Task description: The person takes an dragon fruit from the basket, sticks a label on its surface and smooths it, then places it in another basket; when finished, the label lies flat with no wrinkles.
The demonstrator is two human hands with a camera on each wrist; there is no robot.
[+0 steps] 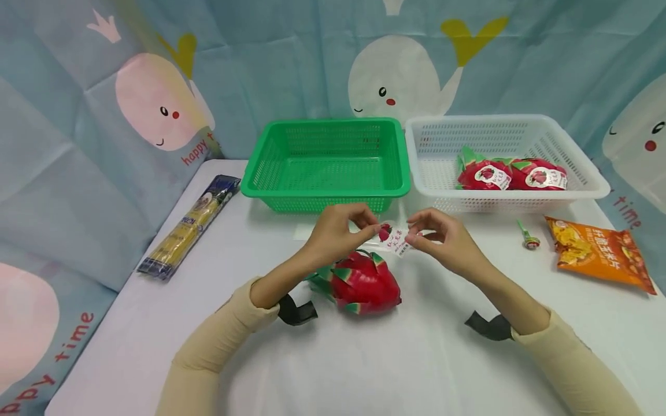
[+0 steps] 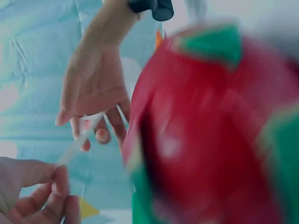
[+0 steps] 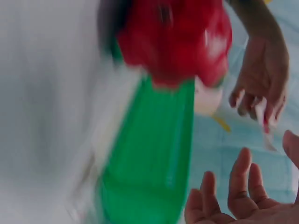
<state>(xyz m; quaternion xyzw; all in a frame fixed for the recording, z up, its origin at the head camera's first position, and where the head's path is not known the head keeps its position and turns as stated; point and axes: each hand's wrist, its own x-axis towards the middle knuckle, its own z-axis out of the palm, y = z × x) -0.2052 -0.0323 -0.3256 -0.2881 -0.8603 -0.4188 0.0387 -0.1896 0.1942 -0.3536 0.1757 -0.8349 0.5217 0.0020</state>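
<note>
A white sticker label (image 1: 394, 239) with a red fruit picture and writing stretches between the two hands. My left hand (image 1: 340, 232) pinches its left end between thumb and fingers. The thumb and forefinger of my right hand (image 1: 446, 238) are at its right end, the other fingers spread in the right wrist view. Just below the hands lies a red dragon fruit (image 1: 367, 283) with green scales on the white table. The same fruit (image 2: 205, 126) looms blurred in the left wrist view, beside the thin edge of the label (image 2: 77, 147).
Behind the hands stands a green basket (image 1: 328, 189), beside a white basket (image 1: 499, 199) holding two labelled dragon fruits (image 1: 512, 173). A pasta packet (image 1: 189, 228) lies at left. A small green-stemmed item (image 1: 529, 240) and an orange snack bag (image 1: 600, 251) lie at right.
</note>
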